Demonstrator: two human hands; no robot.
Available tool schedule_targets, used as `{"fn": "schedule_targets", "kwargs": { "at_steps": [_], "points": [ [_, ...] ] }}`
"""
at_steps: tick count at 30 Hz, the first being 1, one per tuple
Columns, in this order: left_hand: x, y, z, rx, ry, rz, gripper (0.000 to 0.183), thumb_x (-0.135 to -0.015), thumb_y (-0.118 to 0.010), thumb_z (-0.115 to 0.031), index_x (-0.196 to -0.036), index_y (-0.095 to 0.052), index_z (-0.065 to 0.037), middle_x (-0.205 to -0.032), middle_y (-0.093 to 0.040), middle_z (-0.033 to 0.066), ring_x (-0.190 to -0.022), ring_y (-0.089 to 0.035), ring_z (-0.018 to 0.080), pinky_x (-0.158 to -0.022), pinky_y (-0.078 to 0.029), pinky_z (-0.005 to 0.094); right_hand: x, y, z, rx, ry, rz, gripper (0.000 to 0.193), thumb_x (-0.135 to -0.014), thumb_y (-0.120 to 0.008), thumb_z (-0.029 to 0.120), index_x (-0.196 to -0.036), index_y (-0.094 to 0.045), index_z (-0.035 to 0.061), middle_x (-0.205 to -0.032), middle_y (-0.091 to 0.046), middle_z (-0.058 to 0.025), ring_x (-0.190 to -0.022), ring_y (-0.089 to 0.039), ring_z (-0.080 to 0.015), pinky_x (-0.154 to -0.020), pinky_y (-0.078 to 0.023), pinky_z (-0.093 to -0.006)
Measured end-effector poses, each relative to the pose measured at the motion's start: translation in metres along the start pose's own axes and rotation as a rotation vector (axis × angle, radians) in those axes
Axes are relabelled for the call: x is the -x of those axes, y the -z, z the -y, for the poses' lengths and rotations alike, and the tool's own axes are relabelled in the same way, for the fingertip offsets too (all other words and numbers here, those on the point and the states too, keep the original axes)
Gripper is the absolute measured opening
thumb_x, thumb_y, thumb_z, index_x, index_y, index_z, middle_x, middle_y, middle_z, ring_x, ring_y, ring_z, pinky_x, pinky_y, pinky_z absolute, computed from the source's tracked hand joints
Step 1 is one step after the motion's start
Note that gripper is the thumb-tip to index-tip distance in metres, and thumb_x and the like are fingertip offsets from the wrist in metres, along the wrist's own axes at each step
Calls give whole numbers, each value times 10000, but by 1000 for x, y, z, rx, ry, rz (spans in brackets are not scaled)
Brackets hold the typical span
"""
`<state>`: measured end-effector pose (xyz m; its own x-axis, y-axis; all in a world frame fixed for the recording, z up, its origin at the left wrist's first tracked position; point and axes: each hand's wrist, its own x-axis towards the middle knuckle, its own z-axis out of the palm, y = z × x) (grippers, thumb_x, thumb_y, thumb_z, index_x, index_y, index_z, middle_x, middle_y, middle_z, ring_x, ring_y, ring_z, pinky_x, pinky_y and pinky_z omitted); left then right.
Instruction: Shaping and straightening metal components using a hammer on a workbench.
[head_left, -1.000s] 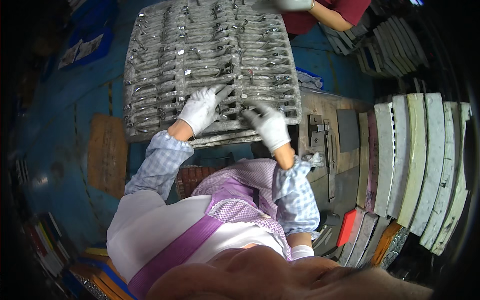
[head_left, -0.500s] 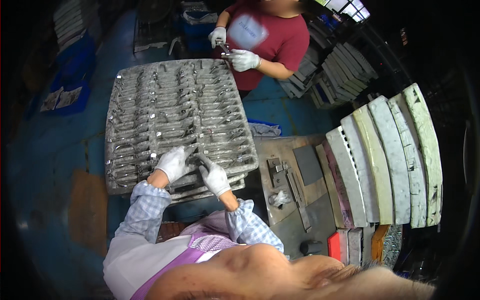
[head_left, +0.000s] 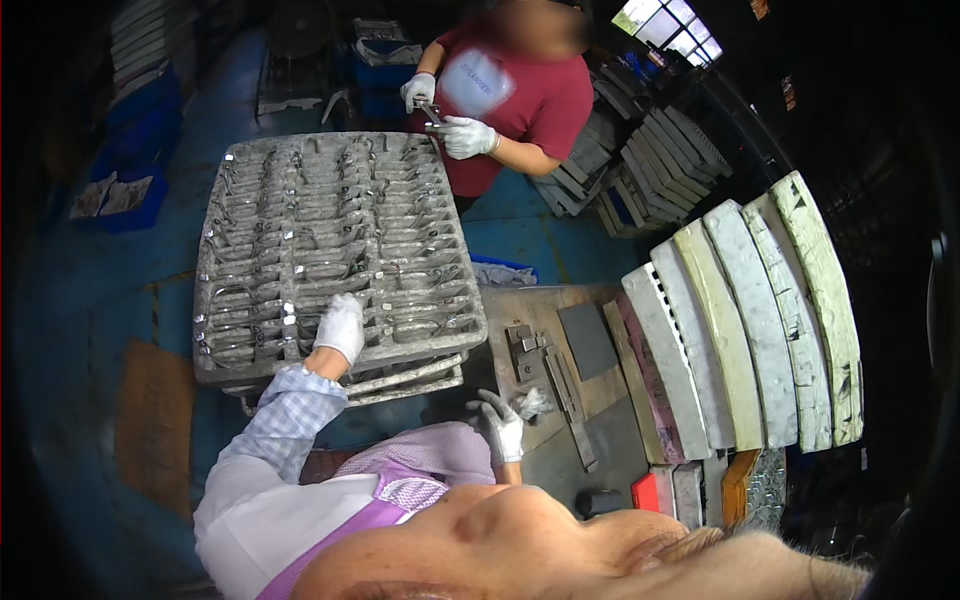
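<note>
A large grey moulded tray (head_left: 225, 375) lies in front of me, its slots filled with several rows of slender, curved metal parts (head_left: 400, 242). My left hand (head_left: 341, 328), in a white glove, rests over the near middle of the tray. Its fingers are curled down among the slots, and whatever they hold is hidden. My right hand (head_left: 502, 428), gloved too, is at the left edge of the workbench (head_left: 625, 425). Its fingers are spread and nothing shows in them. Just beside it lies a crumpled clear-white wad (head_left: 532, 403).
More trays sit under the top one. On the bench are a metal jig (head_left: 527, 352), a long bar (head_left: 570, 405), a dark pad (head_left: 588, 340) and upright trays (head_left: 745, 330). Across the tray a person in a red shirt (head_left: 530, 105) holds a metal piece (head_left: 430, 112) in gloved hands.
My right hand has left the tray and drawn back right to the bench edge. My left hand stays over the tray, its fingers more curled. The whole view has shifted slightly.
</note>
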<state>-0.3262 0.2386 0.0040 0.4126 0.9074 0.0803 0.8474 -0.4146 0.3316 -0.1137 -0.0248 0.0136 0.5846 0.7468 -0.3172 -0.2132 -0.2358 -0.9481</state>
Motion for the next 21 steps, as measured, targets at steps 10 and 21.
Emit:
{"fn": "schedule_targets", "kwargs": {
  "at_steps": [10,21],
  "points": [
    [11,-5,-8,669,-4,-545,235,-883,-581,-47,-1117,-591,-66,-1035,-637,212,-969,-613,390,-820,-484,425,15,50,-43,213,87,-6,291,-930,-518,102,-1187,-611,1,-901,-710,-85,-629,-646,-108,-549,-497,-215],
    [10,64,-20,1476,222,-502,133,-952,-518,-61,-1064,-589,-69,-781,-574,17,-532,-486,71,-437,-364,216,59,120,-84,192,117,-141,227,-921,-568,53,-1124,-657,2,-828,-690,-64,-618,-587,-74,-569,-478,-221]
  ]
}}
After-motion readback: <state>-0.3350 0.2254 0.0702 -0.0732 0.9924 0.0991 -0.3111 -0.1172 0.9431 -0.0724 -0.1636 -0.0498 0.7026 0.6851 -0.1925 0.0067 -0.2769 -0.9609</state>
